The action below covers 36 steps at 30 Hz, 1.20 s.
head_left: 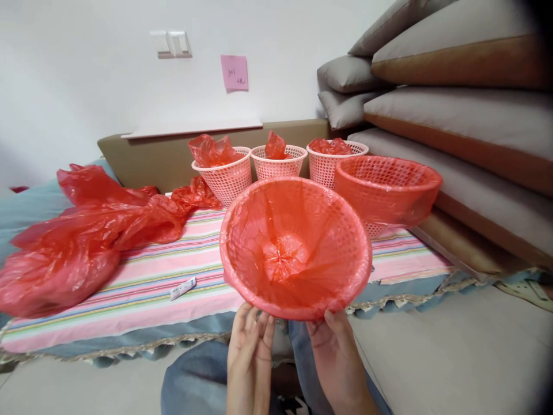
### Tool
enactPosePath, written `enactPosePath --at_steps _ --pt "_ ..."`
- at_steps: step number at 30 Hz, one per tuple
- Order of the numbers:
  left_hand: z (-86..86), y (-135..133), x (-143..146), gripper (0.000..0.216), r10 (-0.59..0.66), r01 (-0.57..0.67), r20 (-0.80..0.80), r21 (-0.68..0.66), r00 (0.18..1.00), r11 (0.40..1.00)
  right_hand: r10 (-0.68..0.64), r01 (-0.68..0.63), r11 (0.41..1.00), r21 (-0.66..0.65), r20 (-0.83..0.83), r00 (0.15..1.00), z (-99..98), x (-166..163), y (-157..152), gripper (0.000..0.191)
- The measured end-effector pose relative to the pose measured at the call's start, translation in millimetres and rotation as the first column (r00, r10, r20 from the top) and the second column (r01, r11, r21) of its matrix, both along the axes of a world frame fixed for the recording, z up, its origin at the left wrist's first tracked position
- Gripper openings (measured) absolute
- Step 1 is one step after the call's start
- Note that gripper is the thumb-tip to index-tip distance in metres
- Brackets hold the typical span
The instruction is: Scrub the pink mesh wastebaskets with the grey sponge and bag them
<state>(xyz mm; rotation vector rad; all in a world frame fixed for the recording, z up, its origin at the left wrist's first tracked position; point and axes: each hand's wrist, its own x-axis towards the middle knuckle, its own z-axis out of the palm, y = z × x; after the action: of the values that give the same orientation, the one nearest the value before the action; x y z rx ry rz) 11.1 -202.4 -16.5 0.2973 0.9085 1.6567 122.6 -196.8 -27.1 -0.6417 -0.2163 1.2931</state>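
Baskets counted: five. One is in my hands, the lined basket (296, 248), at the centre of view, tipped so its mouth faces me, a red bag spread over the inside and folded over the rim. A second lined basket (389, 187) stands at 2 o'clock from it, close but apart, on the striped cloth (173, 276). Three pale baskets stand in a row at 12 o'clock, left (224, 173), middle (279, 161) and right (330, 158), each holding one crumpled red bag. One heap of red bags (73, 242) lies at 9 o'clock; the number in it cannot be told. One small white tube (182, 288) lies at 8 o'clock. My right hand (332, 351) grips the rim at 5 o'clock, thumb on the edge. My left hand (250, 351) is palm towards me at 6 o'clock, fingers bent up against the rim; whether it pinches I cannot tell. Both forearms rise from below.
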Motion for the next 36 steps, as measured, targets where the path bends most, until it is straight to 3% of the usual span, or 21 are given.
enactPosePath --at_steps 3,6,9,12,17,21,26,36 --pt "-2.2 2.2 -6.3 0.042 -0.024 0.026 -0.047 0.047 0.999 0.999 -0.011 0.011 1.000 -0.006 -0.032 0.999 -7.6 -2.0 1.3 0.030" --pt "-6.5 3.1 -15.0 0.041 -0.044 0.039 -0.203 -0.032 0.978 0.999 -0.025 0.025 1.000 -0.013 -0.047 0.999 -12.3 -4.7 1.8 0.031" --pt "-9.2 0.6 -11.8 0.040 -0.181 0.153 -0.325 -0.109 0.928 0.982 0.004 -0.003 1.000 0.005 -0.064 0.998 -12.1 -9.3 0.1 0.025" --pt "-7.8 -2.7 6.2 0.039 -0.260 0.251 -0.319 -0.069 0.911 0.965 0.073 -0.071 0.997 0.026 -0.059 0.996 -9.8 -14.8 -4.0 0.030" --pt "-3.7 -0.3 21.6 0.043 -0.075 0.072 -0.185 -0.021 0.980 0.997 0.162 -0.162 0.986 -0.026 -0.020 0.987 -11.3 -9.2 -4.1 0.033" --pt "-1.4 2.8 5.4 0.039 0.077 -0.069 -0.163 0.054 0.984 0.996 0.032 -0.036 0.996 -0.077 -0.053 0.998 -11.6 15.2 5.0 0.029" --pt "-0.6 2.8 -2.6 0.045 0.049 -0.038 -0.166 0.070 0.985 0.997 0.023 -0.020 0.999 -0.049 0.069 0.997 0.5 33.1 6.0 0.029" --pt "-4.2 1.7 3.0 0.052 -0.073 0.091 -0.233 0.067 0.970 0.994 -0.002 0.008 1.000 -0.030 0.189 0.982 13.5 26.0 -0.7 0.027"
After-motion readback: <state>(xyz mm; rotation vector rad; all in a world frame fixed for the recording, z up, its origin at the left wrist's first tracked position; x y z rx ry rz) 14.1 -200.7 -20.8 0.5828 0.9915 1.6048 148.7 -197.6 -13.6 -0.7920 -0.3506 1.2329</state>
